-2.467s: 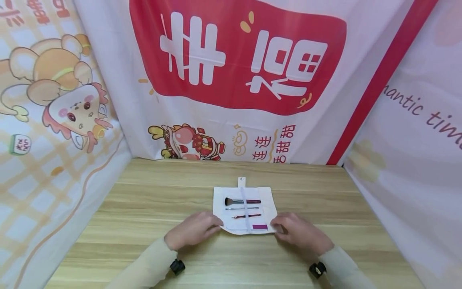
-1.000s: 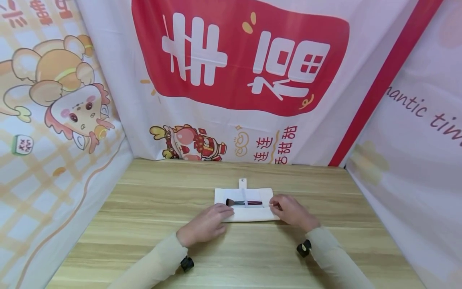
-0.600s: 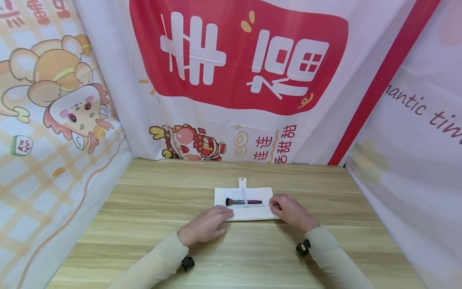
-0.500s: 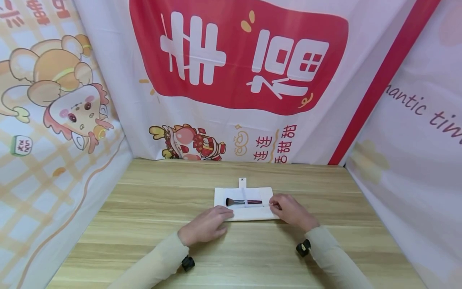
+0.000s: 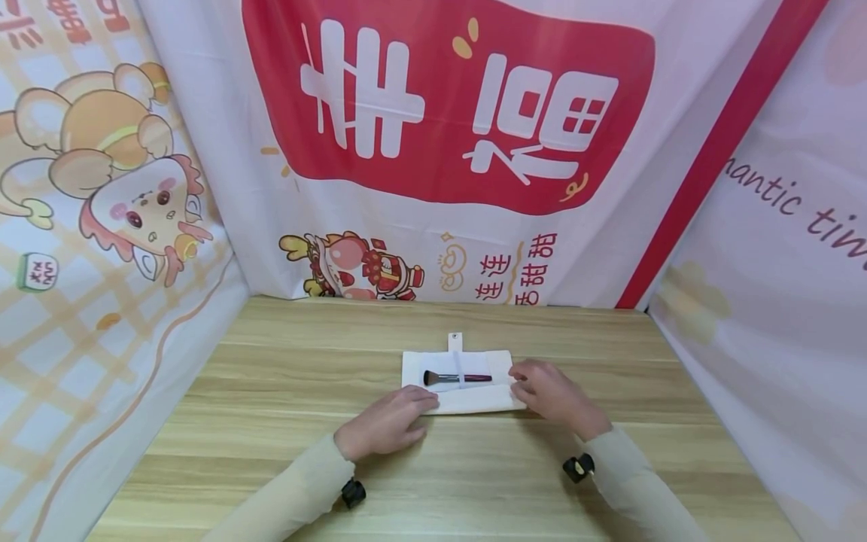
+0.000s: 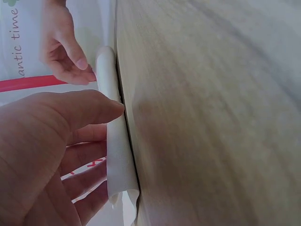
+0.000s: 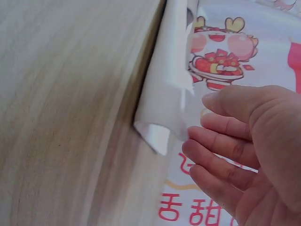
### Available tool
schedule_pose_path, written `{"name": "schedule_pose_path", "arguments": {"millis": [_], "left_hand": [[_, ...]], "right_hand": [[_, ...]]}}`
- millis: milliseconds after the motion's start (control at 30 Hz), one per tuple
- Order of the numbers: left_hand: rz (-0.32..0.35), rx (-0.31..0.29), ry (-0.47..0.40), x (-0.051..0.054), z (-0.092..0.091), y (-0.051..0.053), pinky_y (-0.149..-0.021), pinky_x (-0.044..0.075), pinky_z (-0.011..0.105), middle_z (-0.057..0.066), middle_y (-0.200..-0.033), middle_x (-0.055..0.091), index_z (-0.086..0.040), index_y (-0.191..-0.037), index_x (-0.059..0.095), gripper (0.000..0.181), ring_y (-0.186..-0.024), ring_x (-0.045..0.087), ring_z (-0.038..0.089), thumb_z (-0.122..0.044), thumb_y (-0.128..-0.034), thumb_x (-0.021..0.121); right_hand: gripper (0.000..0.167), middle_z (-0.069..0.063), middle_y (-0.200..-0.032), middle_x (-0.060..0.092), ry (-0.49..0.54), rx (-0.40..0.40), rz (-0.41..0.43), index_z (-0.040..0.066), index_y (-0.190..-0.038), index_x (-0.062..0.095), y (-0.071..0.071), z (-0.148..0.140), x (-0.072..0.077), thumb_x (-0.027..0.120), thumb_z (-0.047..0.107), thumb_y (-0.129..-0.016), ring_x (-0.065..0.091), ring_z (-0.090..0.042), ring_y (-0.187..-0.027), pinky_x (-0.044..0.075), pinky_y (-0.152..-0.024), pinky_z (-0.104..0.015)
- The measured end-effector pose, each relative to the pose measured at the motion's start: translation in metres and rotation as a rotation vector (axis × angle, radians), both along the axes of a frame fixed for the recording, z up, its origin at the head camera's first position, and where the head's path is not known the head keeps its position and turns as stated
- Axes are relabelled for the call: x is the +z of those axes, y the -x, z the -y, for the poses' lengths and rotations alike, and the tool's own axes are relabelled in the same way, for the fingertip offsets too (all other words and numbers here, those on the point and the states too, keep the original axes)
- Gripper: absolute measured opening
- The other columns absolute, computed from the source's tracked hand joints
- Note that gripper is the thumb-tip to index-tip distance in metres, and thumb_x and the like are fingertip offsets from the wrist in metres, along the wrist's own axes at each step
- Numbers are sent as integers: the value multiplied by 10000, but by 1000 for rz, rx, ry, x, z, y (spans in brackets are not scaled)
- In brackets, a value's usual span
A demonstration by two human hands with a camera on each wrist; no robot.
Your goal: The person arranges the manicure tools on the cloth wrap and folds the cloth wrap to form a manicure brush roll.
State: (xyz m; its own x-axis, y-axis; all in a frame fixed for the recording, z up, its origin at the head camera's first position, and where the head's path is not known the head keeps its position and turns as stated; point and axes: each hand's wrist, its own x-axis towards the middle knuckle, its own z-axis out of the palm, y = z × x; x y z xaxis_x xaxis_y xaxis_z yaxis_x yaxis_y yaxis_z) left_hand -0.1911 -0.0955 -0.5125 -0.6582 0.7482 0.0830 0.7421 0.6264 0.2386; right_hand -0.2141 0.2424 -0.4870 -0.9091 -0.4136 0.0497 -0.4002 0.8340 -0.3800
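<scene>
A white roll-up pouch (image 5: 474, 401) lies on the table with its near side folded over. A makeup brush (image 5: 442, 378) with a dark red handle sits under a pale elastic band inside the uncovered part. A snap tab (image 5: 455, 342) sticks out at the far edge. My left hand (image 5: 386, 423) rests its fingertips on the left end of the fold. In the left wrist view, the thumb lies along the near side of the rolled fabric (image 6: 120, 160). My right hand (image 5: 552, 393) is at the pouch's right end; in the right wrist view, its loosely bent fingers are beside the curled edge (image 7: 164, 108), holding nothing.
The pouch lies toward the far side of the wood-grain table (image 5: 305, 361). A printed cloth (image 5: 447, 150) hangs behind it, with more cloth at left and right. Black devices are on both wrists.
Since the earliest frame, the near side of the pouch has been folded away from me, covering the lower tools. In the last half second, my right hand loosens and shifts slightly right; the left stays.
</scene>
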Motion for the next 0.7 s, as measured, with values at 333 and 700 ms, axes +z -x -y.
{"name": "schedule_pose_path", "arguments": {"millis": [333, 700], "left_hand": [[11, 6, 1, 0, 0, -1, -1203, 446, 439, 109, -1490, 632, -49, -1419, 637, 466, -1403, 582, 274, -204, -988, 726], [11, 10, -9, 1, 0, -1, -1196, 453, 438, 112, -1487, 633, -47, -1418, 638, 471, -1397, 585, 273, -192, -980, 736]], "right_hand": [[289, -75, -1211, 753, -39, 86, -69, 68, -1232, 746, -26, 0, 5, 768, 187, -969, 701, -228, -1124, 605, -970, -447], [282, -61, -1203, 743, -27, 90, -87, 94, -1218, 732, -33, 0, -7, 786, 151, -947, 704, -233, -1133, 597, -985, -448]]}}
